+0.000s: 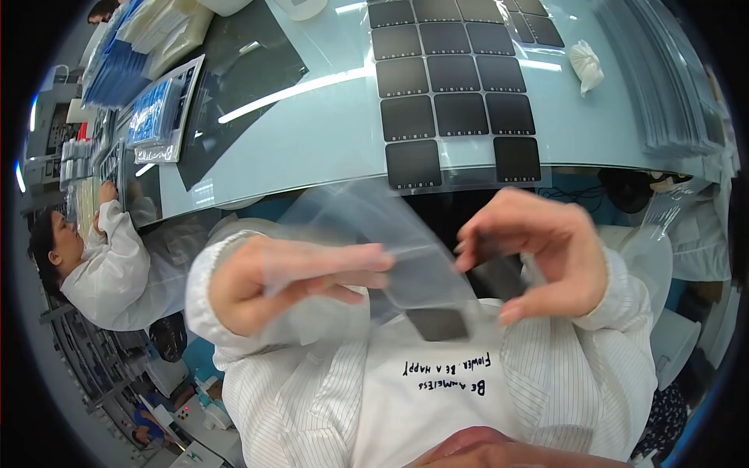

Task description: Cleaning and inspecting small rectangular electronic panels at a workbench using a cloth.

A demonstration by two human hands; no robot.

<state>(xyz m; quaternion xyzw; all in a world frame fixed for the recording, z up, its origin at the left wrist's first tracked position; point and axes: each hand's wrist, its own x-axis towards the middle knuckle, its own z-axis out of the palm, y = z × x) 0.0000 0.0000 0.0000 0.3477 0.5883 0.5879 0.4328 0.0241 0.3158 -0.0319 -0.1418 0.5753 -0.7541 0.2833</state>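
My left hand (304, 277), smeared by motion, has its fingers pressed together on a clear plastic film (417, 261) in front of my chest. A small dark square (437, 324) shows at the film's lower end. Facing it, my right hand (550, 261) is curled, thumb and fingers apart. Between them appears a dark grey patch (503, 277); whether the hand holds it I cannot tell. On the glass-topped table (312, 148) lie rows of dark rounded squares (456, 74), with a gap in the middle of the nearest row.
Stacks of clear sheets (663, 78) stand at the table's right. A crumpled white wad (586, 67) lies nearby. At the left are a black sheet (242, 82), blue-and-white packs (156, 113) and piled film (144, 47). A person in white (105, 269) sits at the left.
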